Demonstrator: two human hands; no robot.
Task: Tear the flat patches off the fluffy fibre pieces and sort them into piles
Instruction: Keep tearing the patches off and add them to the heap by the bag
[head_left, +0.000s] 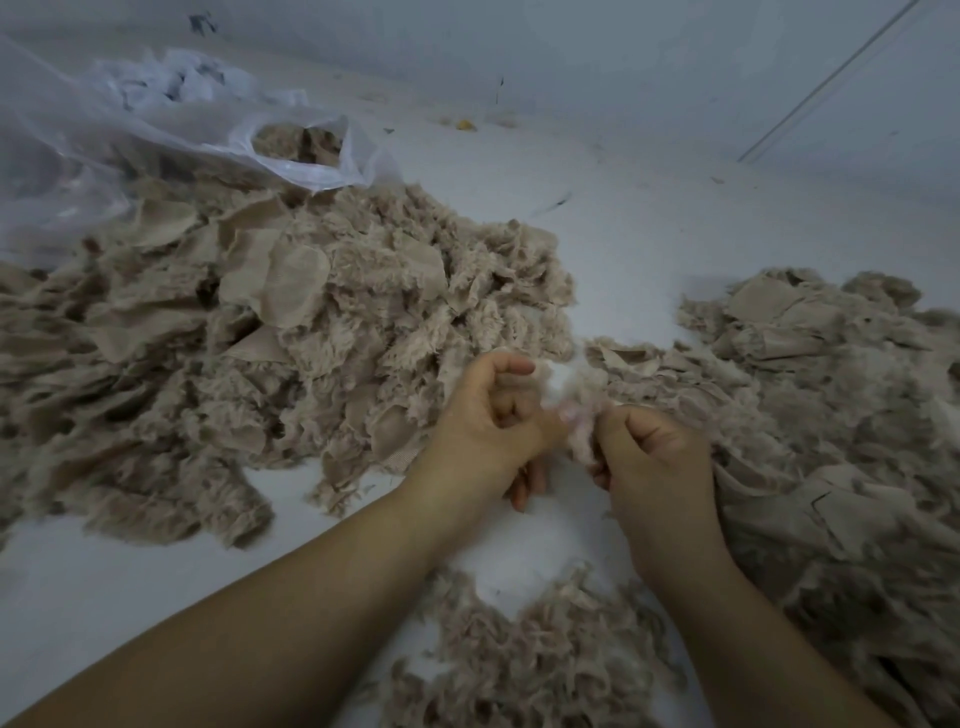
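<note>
Fluffy beige fibre piece (574, 415) sits between both hands, mid-frame, above the pale floor (597, 228). It is small, blurred and partly hidden by fingers; whether a flat patch remains on it, cannot tell.

Left hand (493, 421): fingers curled, thumb and forefinger pinching the left edge of the piece. Right hand (654, 457): fingers curled down, gripping the right edge. The 2 hands are close together, nearly touching at the thumbs. Both forearms are bare and come in from the bottom of the frame.

Piles, 3 visible:
- Large heap of beige fluffy fibre pieces with flat woven patches (234, 353), left of the hands, running off the left edge. Flat mesh-like patches show on many of its top pieces.
- Heap of flatter beige patch scraps (831, 415) on the right, touching the right hand's outer side and running off the right edge. It looks mixed, with fluff among the flat bits.
- Smaller pile of loose beige fluff (530, 665) at the bottom, between the forearms.

Clear plastic bag (156, 124) lies at upper left behind the large heap, mouth open, with more beige fibre visible inside. Small yellow scrap (466, 124) lies on the floor near the far wall (571, 52).
</note>
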